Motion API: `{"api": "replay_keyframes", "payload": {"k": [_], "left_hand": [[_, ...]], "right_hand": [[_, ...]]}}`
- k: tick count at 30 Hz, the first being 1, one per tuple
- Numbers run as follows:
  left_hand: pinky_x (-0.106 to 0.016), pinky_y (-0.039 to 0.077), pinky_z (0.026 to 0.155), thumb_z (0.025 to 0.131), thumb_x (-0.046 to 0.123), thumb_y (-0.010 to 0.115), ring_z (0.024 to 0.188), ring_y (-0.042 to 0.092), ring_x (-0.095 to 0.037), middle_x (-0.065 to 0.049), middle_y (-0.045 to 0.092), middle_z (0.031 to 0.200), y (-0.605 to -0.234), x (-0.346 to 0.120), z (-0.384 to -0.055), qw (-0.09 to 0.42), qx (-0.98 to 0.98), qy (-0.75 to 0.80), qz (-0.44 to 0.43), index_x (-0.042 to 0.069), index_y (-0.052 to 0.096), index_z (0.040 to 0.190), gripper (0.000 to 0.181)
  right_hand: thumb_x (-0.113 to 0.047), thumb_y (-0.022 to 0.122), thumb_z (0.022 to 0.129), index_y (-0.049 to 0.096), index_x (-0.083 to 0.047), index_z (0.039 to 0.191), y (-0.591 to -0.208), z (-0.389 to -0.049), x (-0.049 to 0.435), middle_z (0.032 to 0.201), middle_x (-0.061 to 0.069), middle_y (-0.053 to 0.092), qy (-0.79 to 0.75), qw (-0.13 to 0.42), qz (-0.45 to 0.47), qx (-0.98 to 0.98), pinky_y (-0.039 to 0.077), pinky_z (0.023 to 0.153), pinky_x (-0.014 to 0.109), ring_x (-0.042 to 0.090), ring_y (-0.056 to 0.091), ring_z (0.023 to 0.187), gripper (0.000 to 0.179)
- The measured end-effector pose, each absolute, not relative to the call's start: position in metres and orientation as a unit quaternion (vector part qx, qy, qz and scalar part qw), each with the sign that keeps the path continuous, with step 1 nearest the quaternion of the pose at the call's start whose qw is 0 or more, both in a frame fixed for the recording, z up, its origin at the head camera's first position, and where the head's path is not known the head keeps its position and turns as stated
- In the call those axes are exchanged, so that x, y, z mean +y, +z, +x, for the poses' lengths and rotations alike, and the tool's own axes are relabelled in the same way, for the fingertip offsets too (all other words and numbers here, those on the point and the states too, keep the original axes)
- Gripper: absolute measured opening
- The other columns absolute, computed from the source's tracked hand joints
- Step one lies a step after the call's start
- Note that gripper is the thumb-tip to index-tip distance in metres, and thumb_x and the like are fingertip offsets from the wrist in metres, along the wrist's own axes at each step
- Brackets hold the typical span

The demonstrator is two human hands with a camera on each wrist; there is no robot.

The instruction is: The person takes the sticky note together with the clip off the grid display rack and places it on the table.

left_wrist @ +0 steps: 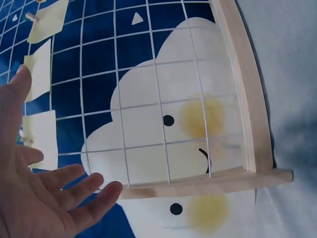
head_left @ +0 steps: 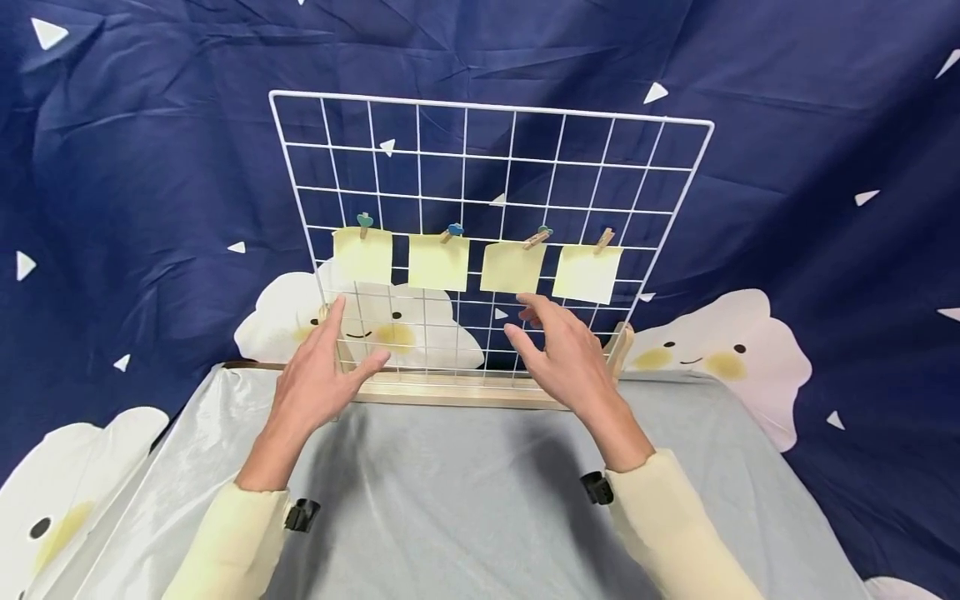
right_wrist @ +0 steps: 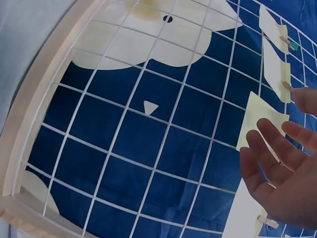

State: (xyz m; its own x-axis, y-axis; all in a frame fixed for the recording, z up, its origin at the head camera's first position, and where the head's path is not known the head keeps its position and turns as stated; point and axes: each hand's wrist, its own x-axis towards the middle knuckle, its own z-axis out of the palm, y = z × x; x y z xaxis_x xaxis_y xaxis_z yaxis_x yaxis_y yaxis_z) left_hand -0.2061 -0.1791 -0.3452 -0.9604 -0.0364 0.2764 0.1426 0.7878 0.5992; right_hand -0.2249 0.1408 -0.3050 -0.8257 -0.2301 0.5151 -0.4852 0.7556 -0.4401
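A white wire grid panel [head_left: 491, 108] stands upright in a wooden base [head_left: 450, 393]. Several pale yellow paper notes hang across it in a row, each under a small wooden clothespin. The leftmost note [head_left: 363, 257] has a clothespin [head_left: 364, 222] with a green heart, the second note [head_left: 438, 265] one with a blue decoration. Farther right hang a third note [head_left: 512, 267] and a rightmost note [head_left: 588, 275]. My left hand [head_left: 318, 375] hovers before the panel's lower left, fingers extended, holding nothing. Below the two right notes, my right hand [head_left: 566, 358] is raised with loosely bent fingers, also holding nothing.
The base rests toward the back of a table covered in grey cloth [head_left: 450, 483]. Behind the panel hangs a dark blue curtain [head_left: 150, 167] with white triangles and smiling clouds. Wooden uprights [head_left: 618, 350] flank the panel's lower corners. Black wrist bands [head_left: 302, 515] sit at both sleeves.
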Motion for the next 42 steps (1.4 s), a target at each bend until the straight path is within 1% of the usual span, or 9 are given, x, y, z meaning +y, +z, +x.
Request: {"api": "replay_keyframes", "payload": {"k": [6, 9, 12, 18, 22, 27, 33, 38, 42], "left_hand": [[-0.066, 0.038, 0.101, 0.09, 0.069, 0.061, 0.136, 0.047, -0.041, -0.019, 0.042, 0.155, -0.346, -0.18, -0.214, 0.155, -0.905, -0.395, -0.011, 0.024, 0.008, 0.164, 0.102], [-0.065, 0.038, 0.103, 0.091, 0.064, 0.064, 0.135, 0.048, -0.04, -0.019, 0.042, 0.155, -0.347, -0.18, -0.217, 0.153, -0.888, -0.433, -0.001, 0.022, 0.008, 0.164, 0.102], [-0.063, 0.039, 0.104, 0.091, 0.061, 0.066, 0.134, 0.049, -0.04, -0.019, 0.044, 0.154, -0.348, -0.18, -0.219, 0.149, -0.876, -0.459, 0.007, 0.02, 0.008, 0.164, 0.101], [-0.059, 0.044, 0.101, 0.091, 0.058, 0.069, 0.131, 0.051, -0.038, -0.018, 0.048, 0.15, -0.349, -0.178, -0.223, 0.149, -0.85, -0.505, 0.024, 0.02, 0.014, 0.163, 0.099], [-0.055, 0.046, 0.099, 0.09, 0.053, 0.073, 0.128, 0.054, -0.035, -0.016, 0.051, 0.147, -0.347, -0.178, -0.226, 0.156, -0.825, -0.543, 0.029, 0.021, 0.018, 0.163, 0.097], [-0.043, 0.051, 0.091, 0.091, 0.043, 0.075, 0.124, 0.056, -0.029, -0.013, 0.056, 0.141, -0.342, -0.176, -0.228, 0.149, -0.79, -0.593, 0.041, 0.021, 0.022, 0.161, 0.091], [-0.031, 0.054, 0.079, 0.091, 0.035, 0.076, 0.108, 0.059, -0.019, -0.014, 0.059, 0.132, -0.339, -0.174, -0.234, 0.148, -0.744, -0.65, 0.048, 0.018, 0.026, 0.158, 0.084], [-0.028, 0.054, 0.074, 0.092, 0.033, 0.076, 0.103, 0.06, -0.014, -0.011, 0.06, 0.126, -0.339, -0.174, -0.24, 0.15, -0.737, -0.655, 0.064, 0.018, 0.028, 0.156, 0.081], [-0.029, 0.056, 0.075, 0.093, 0.03, 0.075, 0.1, 0.061, -0.015, -0.007, 0.062, 0.116, -0.338, -0.175, -0.245, 0.151, -0.713, -0.682, 0.065, 0.015, 0.03, 0.154, 0.077]], "right_hand": [[-0.035, 0.063, 0.101, 0.057, -0.011, 0.139, -0.298, -0.233, 0.13, 0.107, 0.004, 0.072, 0.322, 0.22, 0.211, -0.896, 0.051, 0.079, 0.044, 0.024, 0.068, 0.099, 0.046], [-0.035, 0.063, 0.101, 0.057, -0.011, 0.139, -0.298, -0.238, 0.125, 0.103, 0.002, 0.072, 0.343, 0.21, 0.214, -0.89, 0.051, 0.075, 0.042, 0.02, 0.068, 0.094, 0.046], [-0.034, 0.063, 0.101, 0.058, -0.01, 0.139, -0.298, -0.241, 0.122, 0.102, 0.001, 0.072, 0.358, 0.206, 0.213, -0.886, 0.051, 0.075, 0.041, 0.018, 0.067, 0.092, 0.045], [-0.031, 0.064, 0.101, 0.057, -0.008, 0.139, -0.296, -0.246, 0.114, 0.103, 0.002, 0.072, 0.373, 0.206, 0.22, -0.878, 0.051, 0.079, 0.043, 0.02, 0.067, 0.093, 0.045], [-0.027, 0.066, 0.1, 0.057, -0.007, 0.139, -0.291, -0.25, 0.108, 0.103, 0.005, 0.072, 0.387, 0.21, 0.227, -0.869, 0.051, 0.076, 0.042, 0.022, 0.068, 0.091, 0.045], [-0.024, 0.069, 0.098, 0.058, -0.009, 0.138, -0.285, -0.255, 0.098, 0.101, 0.005, 0.071, 0.409, 0.204, 0.231, -0.859, 0.05, 0.071, 0.038, 0.02, 0.068, 0.087, 0.044], [-0.023, 0.068, 0.098, 0.058, -0.007, 0.136, -0.278, -0.262, 0.088, 0.1, 0.004, 0.072, 0.414, 0.191, 0.246, -0.855, 0.052, 0.073, 0.037, 0.022, 0.067, 0.084, 0.043], [-0.022, 0.067, 0.097, 0.059, -0.007, 0.136, -0.27, -0.268, 0.079, 0.1, 0.004, 0.071, 0.413, 0.185, 0.255, -0.854, 0.053, 0.076, 0.036, 0.022, 0.068, 0.085, 0.043], [-0.02, 0.069, 0.096, 0.061, -0.008, 0.134, -0.265, -0.272, 0.072, 0.099, 0.005, 0.072, 0.419, 0.189, 0.261, -0.849, 0.052, 0.076, 0.035, 0.021, 0.067, 0.083, 0.04]]}}
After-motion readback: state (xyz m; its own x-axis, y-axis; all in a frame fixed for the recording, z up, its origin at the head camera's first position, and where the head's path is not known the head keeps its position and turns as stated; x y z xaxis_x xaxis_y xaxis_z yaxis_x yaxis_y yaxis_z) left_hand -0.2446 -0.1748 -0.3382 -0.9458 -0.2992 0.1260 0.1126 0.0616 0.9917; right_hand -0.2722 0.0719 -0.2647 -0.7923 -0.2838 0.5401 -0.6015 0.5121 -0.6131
